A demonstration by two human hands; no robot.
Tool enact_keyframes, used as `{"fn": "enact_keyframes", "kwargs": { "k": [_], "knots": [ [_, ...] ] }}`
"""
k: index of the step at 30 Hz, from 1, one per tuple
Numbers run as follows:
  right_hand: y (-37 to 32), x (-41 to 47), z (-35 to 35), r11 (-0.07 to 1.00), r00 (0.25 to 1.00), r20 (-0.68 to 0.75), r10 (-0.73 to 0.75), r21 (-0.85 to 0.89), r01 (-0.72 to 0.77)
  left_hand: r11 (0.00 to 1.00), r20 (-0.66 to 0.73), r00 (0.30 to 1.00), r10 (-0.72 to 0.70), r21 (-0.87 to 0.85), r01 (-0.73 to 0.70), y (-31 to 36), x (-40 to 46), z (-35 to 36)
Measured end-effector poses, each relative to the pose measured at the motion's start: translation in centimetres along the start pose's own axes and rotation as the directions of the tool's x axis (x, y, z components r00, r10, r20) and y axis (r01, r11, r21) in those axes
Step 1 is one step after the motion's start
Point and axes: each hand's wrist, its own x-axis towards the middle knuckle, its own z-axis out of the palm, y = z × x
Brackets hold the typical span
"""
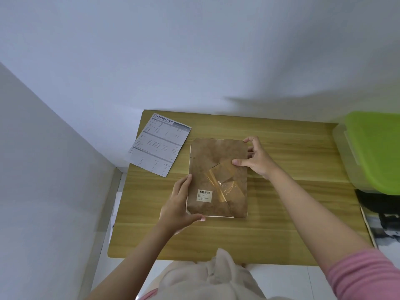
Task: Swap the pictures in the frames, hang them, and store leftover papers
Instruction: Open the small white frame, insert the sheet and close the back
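Note:
A picture frame (213,167) lies face down in the middle of the wooden table (281,213). Its brown backing board shows, with a folded stand, clear tape and a barcode label (204,195). My left hand (180,204) grips the frame's near left edge and corner. My right hand (256,156) holds the far right edge, thumb pressed on the backing and fingers curled at the top right corner. A printed sheet headed "SPECIFICATION" (159,146) lies flat at the table's far left corner, apart from the frame.
White walls close the far side and the left. A clear storage bin with a green lid (376,148) stands at the right edge. Below it are a black object (376,204) and a picture (383,232) partly off the table. Light cloth (216,276) lies at my lap.

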Motion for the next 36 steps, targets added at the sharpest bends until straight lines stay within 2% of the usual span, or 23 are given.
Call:
{"fn": "enact_keyframes", "kwargs": {
  "k": [3,8,11,18,23,28,36],
  "knots": [
    [-0.1,-0.4,0.2,1.000,1.000,-0.014,-0.011,0.012,0.011,1.000,-0.014,1.000,0.002,-0.008,-0.002,-0.1,-0.2,0.2],
    [1.0,-1.7,1.0,0.998,0.986,-0.154,-0.060,0.022,0.064,1.000,-0.041,0.999,0.005,-0.030,-0.007,-0.3,-0.4,0.5],
    [2.1,-3.1,1.4,0.992,0.974,-0.186,-0.129,-0.036,0.124,0.999,-0.049,0.999,0.005,-0.038,-0.007,-0.1,-0.5,0.6],
    [4.7,-7.6,3.4,0.998,0.931,-0.362,-0.047,0.028,0.061,0.999,-0.053,0.998,0.027,-0.035,-0.029,-0.2,-0.6,0.7],
    [5.5,-9.4,4.8,0.996,0.915,-0.400,-0.052,0.042,0.075,0.998,-0.053,0.998,0.031,-0.051,-0.034,0.0,-0.8,0.5],
    [4.6,-8.3,5.1,0.995,0.933,-0.354,-0.070,0.035,0.088,0.998,-0.075,0.997,0.005,-0.057,-0.010,-0.1,-0.5,-0.2],
    [3.1,-6.2,4.0,0.973,0.938,-0.336,-0.091,0.169,0.155,0.994,-0.137,0.991,0.003,-0.109,-0.019,1.9,0.2,-1.7]
  ]
}}
